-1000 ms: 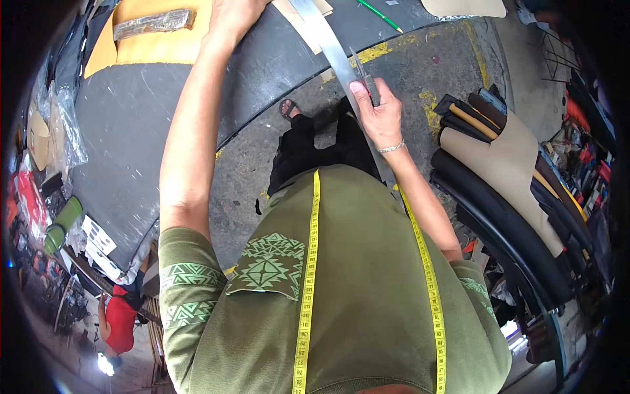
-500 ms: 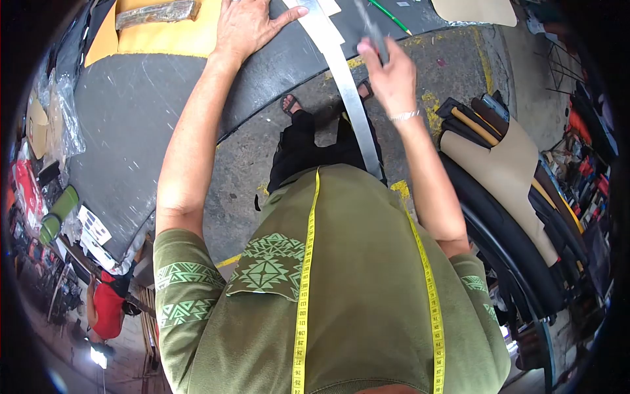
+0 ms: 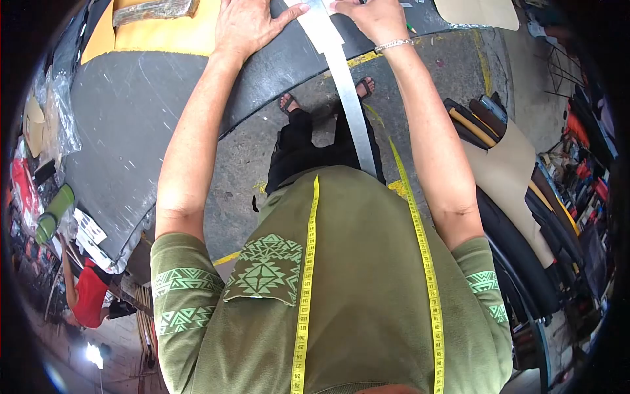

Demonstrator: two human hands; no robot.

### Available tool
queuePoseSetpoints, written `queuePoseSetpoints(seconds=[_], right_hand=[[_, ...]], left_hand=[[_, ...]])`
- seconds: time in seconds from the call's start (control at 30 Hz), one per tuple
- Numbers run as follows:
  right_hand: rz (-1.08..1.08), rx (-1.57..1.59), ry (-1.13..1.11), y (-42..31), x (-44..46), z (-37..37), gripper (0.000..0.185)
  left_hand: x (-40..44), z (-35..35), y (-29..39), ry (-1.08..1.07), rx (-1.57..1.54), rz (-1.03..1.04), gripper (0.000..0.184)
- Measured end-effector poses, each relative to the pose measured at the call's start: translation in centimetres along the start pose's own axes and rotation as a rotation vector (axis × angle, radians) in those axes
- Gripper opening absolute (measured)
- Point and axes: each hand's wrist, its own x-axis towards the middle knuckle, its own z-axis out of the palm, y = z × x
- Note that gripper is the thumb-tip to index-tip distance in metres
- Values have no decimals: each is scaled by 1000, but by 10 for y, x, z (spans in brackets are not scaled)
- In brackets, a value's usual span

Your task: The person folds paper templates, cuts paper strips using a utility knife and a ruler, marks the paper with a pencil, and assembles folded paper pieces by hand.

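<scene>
My left hand [image 3: 248, 27] lies flat on the dark table, fingers stretched out, its thumb on the edge of a long metal ruler [image 3: 351, 108]. Under the ruler is a pale sheet [image 3: 319, 34]. The ruler's near end reaches past the table edge toward my waist. My right hand [image 3: 377, 18] is closed beside the ruler at the top of the view, fingertips close to the pale sheet. The slim grey knife-like tool it held a moment ago is mostly hidden by the fingers now. A green pencil [image 3: 411, 28] shows just past this hand.
A yellow envelope-like sheet [image 3: 164, 41] with a wrapped bar [image 3: 156, 10] on it lies to the left on the dark table [image 3: 131, 131]. Rolls of material [image 3: 518, 243] stand at the right. A person in red [image 3: 90, 293] is at the lower left. A yellow tape measure [image 3: 306, 282] hangs around my neck.
My right hand has moved up and left from beyond the table edge to the ruler, and its tool has gone mostly out of sight. My left hand has stayed in place.
</scene>
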Motion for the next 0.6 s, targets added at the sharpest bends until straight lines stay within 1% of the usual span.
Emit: queuePoseSetpoints(seconds=[0.1,0.27,0.37,0.6], right_hand=[[14,-48,20,-4,0,2,24],[-28,-157,32,-6,1,4,22],[-30,-114,-6,-7,0,1,20],[-18,-144,-61,-11,0,-3,20]], left_hand=[[-1,3,-4,-1,3,7,76],[-1,8,-9,14,-1,25,75],[-2,9,-9,11,-18,18,75],[-2,13,-11,23,5,27,74]])
